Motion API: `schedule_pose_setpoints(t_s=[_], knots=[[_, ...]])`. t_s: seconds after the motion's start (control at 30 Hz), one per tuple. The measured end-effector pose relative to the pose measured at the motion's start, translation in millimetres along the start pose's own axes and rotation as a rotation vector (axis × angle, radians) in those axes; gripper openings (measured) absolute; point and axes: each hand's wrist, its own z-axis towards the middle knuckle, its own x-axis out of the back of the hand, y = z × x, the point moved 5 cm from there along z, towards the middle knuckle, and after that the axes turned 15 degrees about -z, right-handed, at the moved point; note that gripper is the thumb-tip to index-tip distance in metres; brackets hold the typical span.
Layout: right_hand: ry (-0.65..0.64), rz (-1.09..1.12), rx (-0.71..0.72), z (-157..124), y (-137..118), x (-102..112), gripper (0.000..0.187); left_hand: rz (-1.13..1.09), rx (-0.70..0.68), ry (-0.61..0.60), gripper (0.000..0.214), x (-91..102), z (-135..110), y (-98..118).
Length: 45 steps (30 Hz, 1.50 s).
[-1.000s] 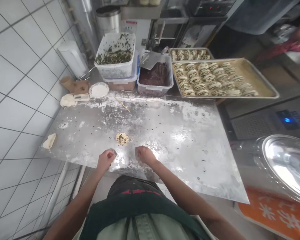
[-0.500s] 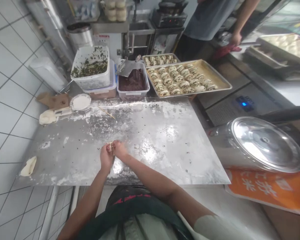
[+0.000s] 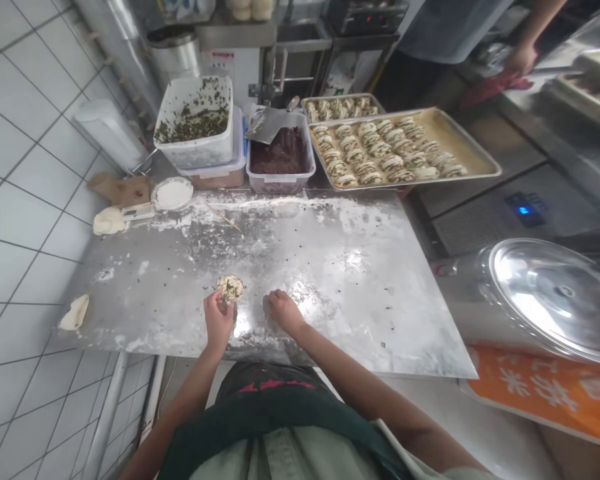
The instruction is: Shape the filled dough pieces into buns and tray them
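A round dough bun (image 3: 231, 288) with dark green bits showing on its surface is at the near middle of the steel worktop (image 3: 330, 267). My left hand (image 3: 219, 315) pinches its near left edge between thumb and fingers. Apart from the bun, to its right, my right hand (image 3: 284, 312) is low over the worktop with its fingers curled in. Whatever those fingers may hold is hidden beneath them.
Behind stand a white tub of chopped greens (image 3: 195, 143), a tub of dark paste (image 3: 280, 163) with a metal scraper (image 3: 266, 127), and a tray of shaped buns (image 3: 473, 165). Dough pieces (image 3: 75, 313) lie left. A lidded steel pot (image 3: 545, 293) stands right; a co-worker's hand (image 3: 523, 60) is beyond.
My right hand has left the bun and moved right over the worktop. The bun now shows its patterned face beside my left hand. The camera view has shifted slightly.
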Motion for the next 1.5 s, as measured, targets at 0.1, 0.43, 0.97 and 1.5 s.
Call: schedule_pose_setpoints(t_s=[0.1, 0.43, 0.97, 1.5], knots=[[-0.010, -0.012, 0.092, -5, -24, -10, 0.023, 0.073, 0.050, 0.026, 0.073, -0.7, 5, -7], [0.058, 0.337, -0.001, 50, -30, 12, 0.018, 0.056, 0.021, -0.027, 0.046, -13.5, 21, -9], [-0.265, 0.733, 0.207, 133, -63, 16, 0.044, -0.170, 0.227, 0.146, 0.052, -7.9, 30, -15], [0.272, 1.706, -0.076, 27, -7, 101, 0.048, -1.287, 0.582, -0.270, 0.017, -54.1, 45, 103]])
